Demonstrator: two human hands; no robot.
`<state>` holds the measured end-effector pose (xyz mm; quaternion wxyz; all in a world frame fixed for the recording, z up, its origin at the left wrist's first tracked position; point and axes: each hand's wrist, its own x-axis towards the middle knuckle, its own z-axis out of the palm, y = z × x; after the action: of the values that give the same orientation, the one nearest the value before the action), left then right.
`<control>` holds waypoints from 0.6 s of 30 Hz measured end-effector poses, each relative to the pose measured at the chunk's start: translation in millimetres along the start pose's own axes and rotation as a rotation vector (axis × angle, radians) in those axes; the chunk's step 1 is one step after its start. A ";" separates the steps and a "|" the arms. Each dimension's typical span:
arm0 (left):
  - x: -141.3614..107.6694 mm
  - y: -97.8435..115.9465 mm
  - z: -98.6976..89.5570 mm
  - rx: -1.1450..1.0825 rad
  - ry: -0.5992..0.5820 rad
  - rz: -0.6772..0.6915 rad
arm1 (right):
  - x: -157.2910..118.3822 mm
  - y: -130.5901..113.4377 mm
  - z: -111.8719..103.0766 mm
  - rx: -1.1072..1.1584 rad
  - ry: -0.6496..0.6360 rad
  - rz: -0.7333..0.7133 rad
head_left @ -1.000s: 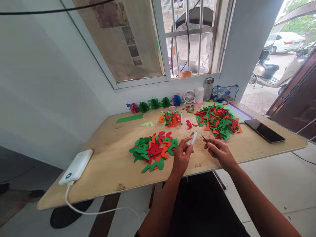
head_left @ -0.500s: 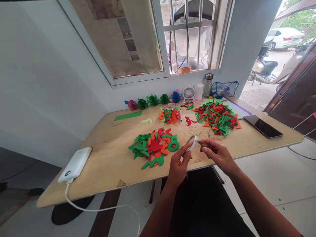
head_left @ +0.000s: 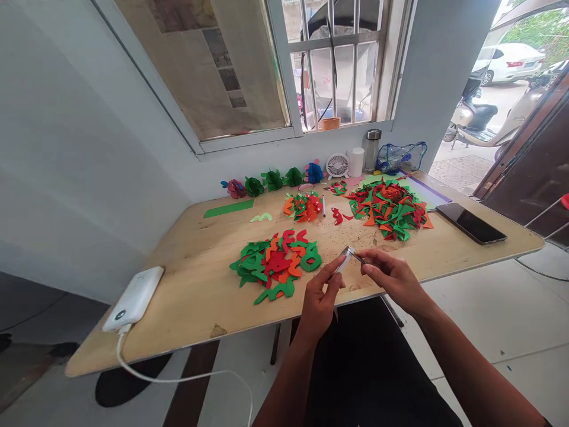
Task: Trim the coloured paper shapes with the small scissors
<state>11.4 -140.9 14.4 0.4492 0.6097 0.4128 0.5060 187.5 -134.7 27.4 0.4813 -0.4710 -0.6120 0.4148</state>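
My left hand (head_left: pixel 320 292) pinches a narrow roll of white tape (head_left: pixel 344 261) between thumb and fingers, above the table's front edge. The roll is turned nearly edge-on to me. My right hand (head_left: pixel 392 277) is closed on a thin metal tool (head_left: pixel 357 257); its tip touches the roll's upper end. The grip hides most of the tool, so its exact kind does not show. Left of my hands lies a pile of green, red and orange paper cutouts (head_left: pixel 278 262), some wavy, one a ring.
A large heap of paper scraps (head_left: pixel 393 210) lies behind my right hand, near a black phone (head_left: pixel 472 223). A smaller cutout pile (head_left: pixel 304 209) and a pen (head_left: pixel 323 206) are farther back. Paper ornaments (head_left: pixel 273 179), a fan (head_left: pixel 337 165) and a bottle (head_left: pixel 372 151) line the wall. A power bank (head_left: pixel 133 298) sits left.
The tape roll has tilted from showing its ring opening to nearly edge-on. Both hands stay almost in place, the tool still at the roll. The whole view has shifted slightly.
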 end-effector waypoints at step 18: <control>4.6 0.7 -2.7 0.074 0.029 0.033 | 4.1 -3.5 0.8 -0.091 0.017 -0.017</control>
<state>9.4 -136.3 16.4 0.4119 0.6253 0.4277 0.5064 185.7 -131.5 31.4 0.4680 -0.4906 -0.6300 0.3787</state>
